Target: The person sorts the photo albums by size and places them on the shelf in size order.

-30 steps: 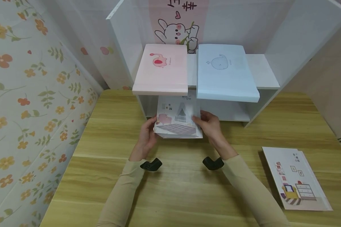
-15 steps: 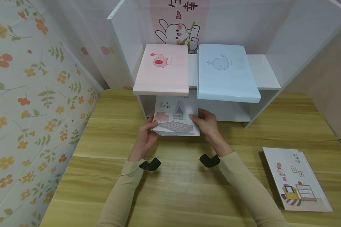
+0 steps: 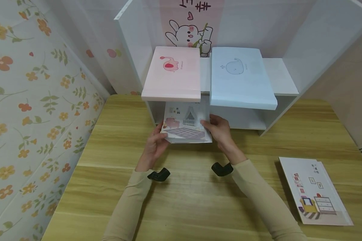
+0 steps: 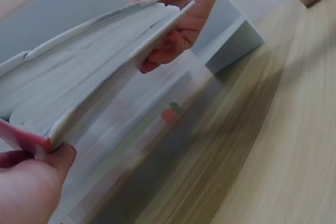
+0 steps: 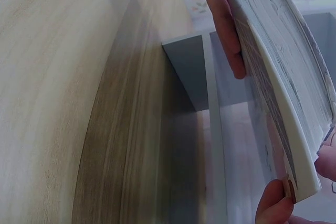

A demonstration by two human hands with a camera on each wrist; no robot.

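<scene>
A thick white hardcover album (image 3: 185, 117) with a printed room scene lies partly under the pink album's overhang, at the left part of the lower shelf (image 3: 239, 117). My left hand (image 3: 154, 144) grips its near left corner. On the right edge, my right hand (image 3: 221, 130) pinches it with the thumb on top of the cover and fingers below. The left wrist view shows the page edges (image 4: 94, 64) between two stiff covers, with a red spine at one side. In the right wrist view the album (image 5: 286, 51) is raised above the shelf board. Its far end is hidden.
A pink elephant album (image 3: 172, 75) and a blue whale album (image 3: 241, 77) lie on the upper shelf, jutting past its front. Another white album (image 3: 316, 192) rests on the wooden table (image 3: 181, 207) at right. White side panels (image 3: 322, 57) flank the shelf; a floral curtain (image 3: 33, 117) hangs at left.
Both hands have moved the white album slightly left and a little farther in toward the shelf. The left fingers have shifted at its corner. The other albums stay where they were.
</scene>
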